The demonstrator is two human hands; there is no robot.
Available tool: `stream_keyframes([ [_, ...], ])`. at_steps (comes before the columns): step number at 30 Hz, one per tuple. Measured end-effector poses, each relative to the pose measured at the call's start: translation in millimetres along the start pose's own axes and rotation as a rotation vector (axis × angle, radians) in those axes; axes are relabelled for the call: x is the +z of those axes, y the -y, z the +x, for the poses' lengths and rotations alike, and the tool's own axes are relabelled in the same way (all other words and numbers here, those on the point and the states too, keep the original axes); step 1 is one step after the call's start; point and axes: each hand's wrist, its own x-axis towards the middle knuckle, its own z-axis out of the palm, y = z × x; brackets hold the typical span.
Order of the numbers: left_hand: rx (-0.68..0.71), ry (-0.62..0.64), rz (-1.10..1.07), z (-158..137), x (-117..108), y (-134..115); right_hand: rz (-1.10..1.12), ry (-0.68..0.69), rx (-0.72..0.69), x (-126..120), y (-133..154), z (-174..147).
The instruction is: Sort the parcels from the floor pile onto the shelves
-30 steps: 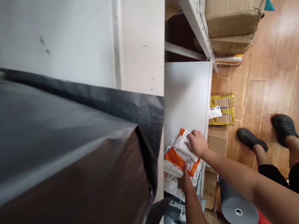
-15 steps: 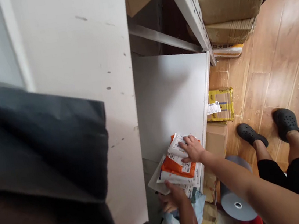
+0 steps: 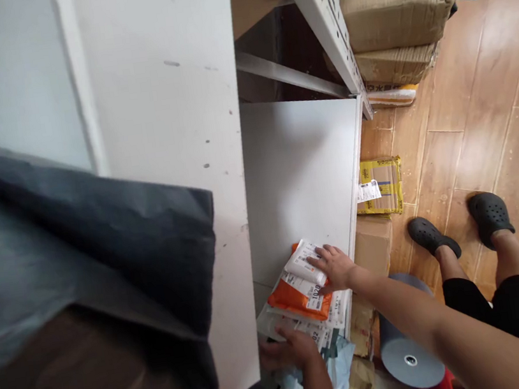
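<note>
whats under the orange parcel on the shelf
Under the orange parcel lie white labelled mailers, fanned out on the white shelf. How many, and anything beneath them, stays covered.

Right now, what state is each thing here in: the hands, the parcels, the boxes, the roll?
Right hand: flat on the small white parcel, not gripping.
Left hand: at the pile's near edge, grip unclear.
Orange mailer: lying flat in the pile.
Shelf board: bare behind the pile.
Cardboard boxes: closed, stacked.
Grey roll: standing on end.
</note>
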Motion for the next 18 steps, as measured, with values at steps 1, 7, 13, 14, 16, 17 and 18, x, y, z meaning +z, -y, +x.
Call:
stream_keyframes([
  [1,0.039,-0.003,-0.020,3,2,-11,0.002,0.002,-0.003,-1,-1,-1],
  [7,0.199,0.104,-0.057,0,8,-78,0.041,0.052,0.055,-12,-4,-1],
  [13,0.288,0.158,-0.136,-90,-25,-98,0.097,-0.103,0.043,-32,-43,-60],
  [14,0.299,0.203,-0.155,-112,-32,-95,0.100,-0.152,0.073,-38,-58,-89],
  [16,0.334,0.348,-0.181,-149,-44,-94,0.074,-0.256,0.240,-56,-88,-163],
  [17,0.344,0.462,-0.171,-162,-48,-98,0.048,-0.347,0.331,-68,-102,-204],
  [18,0.392,0.620,-0.161,-171,-51,-108,0.016,-0.438,0.403,-83,-112,-245],
])
